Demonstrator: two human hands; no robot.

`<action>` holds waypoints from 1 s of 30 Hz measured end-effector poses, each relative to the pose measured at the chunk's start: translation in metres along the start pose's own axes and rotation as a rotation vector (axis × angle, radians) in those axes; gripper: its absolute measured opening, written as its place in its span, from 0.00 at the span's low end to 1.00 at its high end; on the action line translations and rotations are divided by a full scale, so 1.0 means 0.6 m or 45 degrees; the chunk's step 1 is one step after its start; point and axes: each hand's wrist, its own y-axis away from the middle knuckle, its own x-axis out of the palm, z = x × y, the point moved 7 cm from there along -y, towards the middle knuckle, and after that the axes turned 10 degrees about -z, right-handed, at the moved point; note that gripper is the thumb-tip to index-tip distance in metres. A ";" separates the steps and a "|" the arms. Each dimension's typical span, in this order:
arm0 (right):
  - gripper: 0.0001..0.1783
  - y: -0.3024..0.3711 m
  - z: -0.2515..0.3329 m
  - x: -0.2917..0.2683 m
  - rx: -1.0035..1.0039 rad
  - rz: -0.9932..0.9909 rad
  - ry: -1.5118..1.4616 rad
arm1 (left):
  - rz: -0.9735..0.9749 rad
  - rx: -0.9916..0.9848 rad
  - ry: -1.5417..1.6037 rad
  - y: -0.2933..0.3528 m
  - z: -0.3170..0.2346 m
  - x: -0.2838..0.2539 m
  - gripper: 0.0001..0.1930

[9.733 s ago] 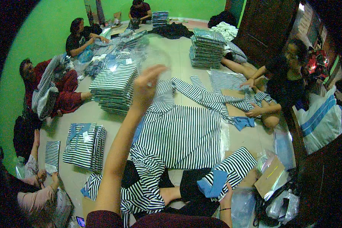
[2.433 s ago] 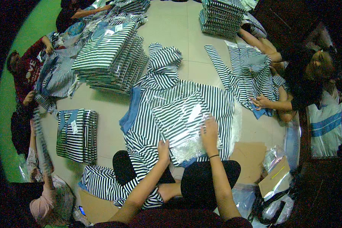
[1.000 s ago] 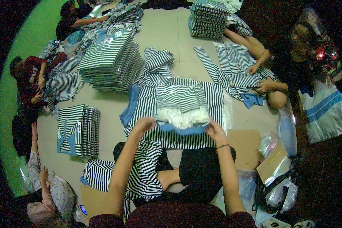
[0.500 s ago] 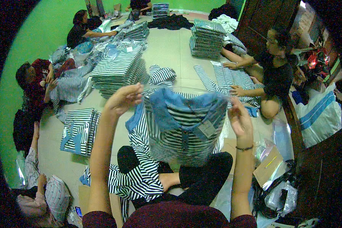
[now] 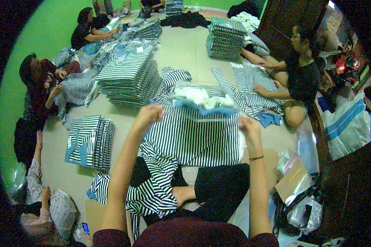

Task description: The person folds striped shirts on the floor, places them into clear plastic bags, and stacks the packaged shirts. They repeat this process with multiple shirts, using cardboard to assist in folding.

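Between my two hands a clear plastic bag (image 5: 204, 111) with a folded striped shirt in it hangs tipped and blurred, showing a blue collar edge and some white. My left hand (image 5: 152, 114) pinches one corner. The other corner is gripped by my right hand (image 5: 248, 124), with a dark bracelet on the wrist. Beneath the bag a black-and-white striped shirt (image 5: 193, 142) lies spread flat on the floor. More striped cloth (image 5: 154, 193) is bunched across my crossed legs.
Bagged shirts form a tall stack (image 5: 127, 78) ahead left, a low stack (image 5: 88, 142) nearer left and another stack (image 5: 226, 39) far right. A co-worker (image 5: 303, 70) handles a striped shirt at right; others sit along the left. Cardboard (image 5: 293, 181) and plastic lie near my right arm.
The bagged shirt has tipped from facing me to nearly edge-on, and my hands have come slightly down and closer together. The spread shirt beneath is now visible. The co-worker's hands at right have shifted.
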 end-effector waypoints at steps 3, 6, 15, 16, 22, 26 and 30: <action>0.08 0.041 -0.150 -0.055 0.225 -0.063 0.560 | -0.120 -0.250 -0.680 0.015 0.183 -0.023 0.13; 0.10 0.083 -0.238 -0.091 0.096 -0.021 1.416 | -0.070 0.070 -1.570 0.050 0.289 -0.011 0.15; 0.12 0.139 -0.314 0.038 -0.241 0.386 1.491 | 0.077 0.954 -1.554 0.043 0.300 0.144 0.14; 0.12 0.144 -0.305 0.051 -0.357 0.375 1.423 | 0.122 0.963 -1.508 0.039 0.295 0.149 0.11; 0.18 0.149 -0.296 0.083 -0.658 0.368 1.476 | 0.059 1.083 -1.334 0.055 0.255 0.133 0.06; 0.22 0.145 -0.312 0.084 -0.698 0.339 1.712 | 0.335 0.890 -1.570 0.071 0.290 0.133 0.08; 0.25 0.144 -0.343 0.078 -0.577 0.413 1.843 | 0.515 1.291 -1.489 0.106 0.297 0.155 0.14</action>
